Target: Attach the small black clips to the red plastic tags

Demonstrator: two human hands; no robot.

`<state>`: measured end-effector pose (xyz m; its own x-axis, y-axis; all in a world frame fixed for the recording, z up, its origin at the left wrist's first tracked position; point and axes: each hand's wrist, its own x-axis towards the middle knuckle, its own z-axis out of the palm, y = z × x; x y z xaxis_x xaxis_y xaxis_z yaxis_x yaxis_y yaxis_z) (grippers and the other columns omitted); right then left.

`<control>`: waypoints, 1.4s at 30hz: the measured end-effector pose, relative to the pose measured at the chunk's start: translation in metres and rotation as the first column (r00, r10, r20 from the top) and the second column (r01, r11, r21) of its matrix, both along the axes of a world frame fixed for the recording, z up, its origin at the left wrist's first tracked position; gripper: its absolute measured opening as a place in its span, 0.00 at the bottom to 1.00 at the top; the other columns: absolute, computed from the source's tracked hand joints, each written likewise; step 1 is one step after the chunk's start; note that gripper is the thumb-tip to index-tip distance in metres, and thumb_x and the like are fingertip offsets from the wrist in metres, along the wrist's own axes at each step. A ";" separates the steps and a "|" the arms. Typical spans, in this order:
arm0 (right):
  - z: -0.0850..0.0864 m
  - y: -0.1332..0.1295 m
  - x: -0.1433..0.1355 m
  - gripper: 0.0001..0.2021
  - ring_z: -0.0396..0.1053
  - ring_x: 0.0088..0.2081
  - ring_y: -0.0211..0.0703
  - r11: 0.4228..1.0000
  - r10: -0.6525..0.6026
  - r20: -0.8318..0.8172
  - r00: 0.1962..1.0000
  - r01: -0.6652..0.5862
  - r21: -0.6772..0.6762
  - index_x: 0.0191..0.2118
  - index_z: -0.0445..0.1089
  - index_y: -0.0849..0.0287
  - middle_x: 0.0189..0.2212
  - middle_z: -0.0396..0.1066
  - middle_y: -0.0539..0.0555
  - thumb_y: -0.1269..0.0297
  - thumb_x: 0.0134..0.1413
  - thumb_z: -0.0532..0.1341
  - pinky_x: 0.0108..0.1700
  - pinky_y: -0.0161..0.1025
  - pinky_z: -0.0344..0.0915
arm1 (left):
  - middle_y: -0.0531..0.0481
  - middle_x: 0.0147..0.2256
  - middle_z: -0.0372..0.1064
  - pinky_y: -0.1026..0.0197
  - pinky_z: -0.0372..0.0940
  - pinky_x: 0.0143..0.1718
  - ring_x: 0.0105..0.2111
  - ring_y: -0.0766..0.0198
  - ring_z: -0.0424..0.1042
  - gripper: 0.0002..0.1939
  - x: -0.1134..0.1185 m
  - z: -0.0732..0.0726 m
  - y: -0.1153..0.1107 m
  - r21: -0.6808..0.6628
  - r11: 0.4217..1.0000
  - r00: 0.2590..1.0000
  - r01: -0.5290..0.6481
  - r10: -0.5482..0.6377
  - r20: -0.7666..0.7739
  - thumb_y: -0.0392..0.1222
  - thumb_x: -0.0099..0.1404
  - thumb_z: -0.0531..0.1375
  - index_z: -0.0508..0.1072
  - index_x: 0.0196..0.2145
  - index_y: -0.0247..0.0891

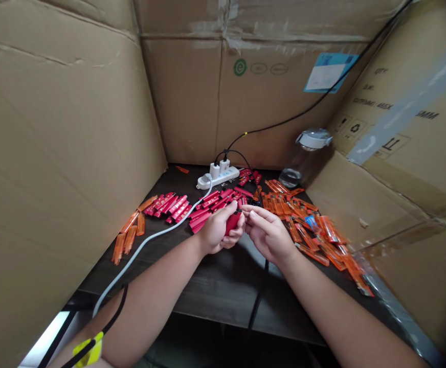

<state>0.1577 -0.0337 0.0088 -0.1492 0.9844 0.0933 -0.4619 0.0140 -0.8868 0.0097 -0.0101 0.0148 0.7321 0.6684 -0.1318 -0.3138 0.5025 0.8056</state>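
Observation:
My left hand (223,230) is wrapped round a small red piece (232,223) with a dark upper end, its thumb lying along the top. Close against it, my right hand (267,230) pinches thumb and forefinger together at that dark end; whatever is between those fingertips is too small to make out. Behind my hands lies a heap of slim red pieces with black ends (209,203). Slim see-through orange pieces (307,235) are strewn to the right of my right hand.
More red pieces (169,205) and several orange ones (130,237) lie left on the dark table (207,291). A white power strip (219,178) with plugs stands behind; a pale cable (146,240) crosses the tabletop. A clear bottle (294,171) is back right. Cardboard walls (184,97) surround three sides.

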 end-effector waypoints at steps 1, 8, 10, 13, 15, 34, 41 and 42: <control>0.000 0.001 0.000 0.11 0.69 0.31 0.39 1.000 -0.009 -0.027 1.000 0.008 -0.014 0.37 0.77 0.57 0.28 0.74 0.53 0.61 0.45 0.68 0.36 0.39 0.66 | 0.59 0.15 0.50 0.72 0.37 0.11 0.11 0.76 0.43 0.25 -0.001 0.001 0.002 -0.002 1.000 1.000 -0.026 0.026 0.012 0.63 0.64 0.47 0.61 0.25 0.37; 0.001 0.008 0.005 0.11 0.68 0.29 0.38 0.991 -0.107 -0.053 0.993 0.102 -0.081 0.33 0.76 0.61 0.27 0.73 0.54 0.61 0.42 0.70 0.32 0.37 0.65 | 0.57 0.17 0.54 0.69 0.43 0.15 0.14 0.72 0.49 0.24 -0.006 0.004 0.009 0.311 0.870 0.875 -0.383 0.449 -0.180 0.62 0.63 0.50 0.65 0.27 0.37; 0.000 0.010 0.005 0.13 0.67 0.27 0.37 0.985 -0.145 -0.028 0.989 0.142 -0.096 0.31 0.76 0.62 0.25 0.72 0.54 0.60 0.39 0.71 0.30 0.36 0.64 | 0.52 0.20 0.60 0.67 0.51 0.20 0.19 0.68 0.59 0.22 -0.016 0.006 0.015 0.663 0.617 0.645 -0.423 0.719 -0.258 0.59 0.64 0.52 0.68 0.27 0.36; -0.003 0.014 0.007 0.15 0.65 0.24 0.35 0.970 -0.208 0.066 0.976 0.215 -0.117 0.29 0.74 0.63 0.23 0.70 0.52 0.57 0.36 0.72 0.28 0.34 0.64 | 0.43 0.31 0.72 0.61 0.58 0.30 0.33 0.56 0.70 0.18 -0.038 0.009 0.028 0.926 0.347 0.201 -0.151 0.928 -0.314 0.56 0.63 0.55 0.73 0.35 0.39; -0.007 0.018 0.008 0.17 0.65 0.23 0.34 0.960 -0.238 0.166 0.957 0.258 -0.111 0.28 0.74 0.63 0.23 0.70 0.51 0.55 0.35 0.72 0.27 0.34 0.63 | 0.38 0.37 0.73 0.57 0.59 0.33 0.38 0.50 0.71 0.17 -0.053 0.009 0.039 0.903 0.425 -0.035 0.055 0.905 -0.424 0.53 0.65 0.53 0.74 0.41 0.39; -0.011 0.021 0.013 0.17 0.65 0.25 0.34 0.962 -0.241 0.420 0.875 0.274 -0.019 0.30 0.72 0.63 0.24 0.70 0.51 0.52 0.41 0.67 0.27 0.33 0.61 | 0.36 0.47 0.70 0.48 0.63 0.47 0.50 0.45 0.66 0.15 -0.062 0.007 0.044 0.754 0.565 -0.288 0.334 0.823 -0.490 0.43 0.62 0.53 0.77 0.42 0.38; -0.013 0.022 0.013 0.16 0.66 0.26 0.35 0.971 -0.207 0.494 0.845 0.237 0.001 0.31 0.72 0.62 0.26 0.72 0.52 0.53 0.44 0.65 0.28 0.33 0.63 | 0.39 0.34 0.76 0.51 0.65 0.35 0.36 0.45 0.74 0.10 -0.054 0.010 0.034 0.574 0.665 -0.109 0.478 0.694 -0.712 0.47 0.55 0.59 0.77 0.30 0.41; -0.014 0.022 0.013 0.16 0.66 0.26 0.35 0.973 -0.203 0.504 0.840 0.231 0.007 0.31 0.72 0.62 0.26 0.72 0.52 0.52 0.44 0.65 0.28 0.33 0.63 | 0.39 0.34 0.76 0.51 0.65 0.34 0.36 0.45 0.74 0.09 -0.053 0.009 0.033 0.561 0.666 -0.108 0.492 0.686 -0.720 0.46 0.54 0.59 0.76 0.30 0.41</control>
<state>0.1704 -0.0114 -0.0051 0.0559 0.9984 0.0127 0.0515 0.0098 -0.9986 -0.0432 0.0232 0.0240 0.1359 0.9858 -0.0983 0.9771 -0.1170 0.1778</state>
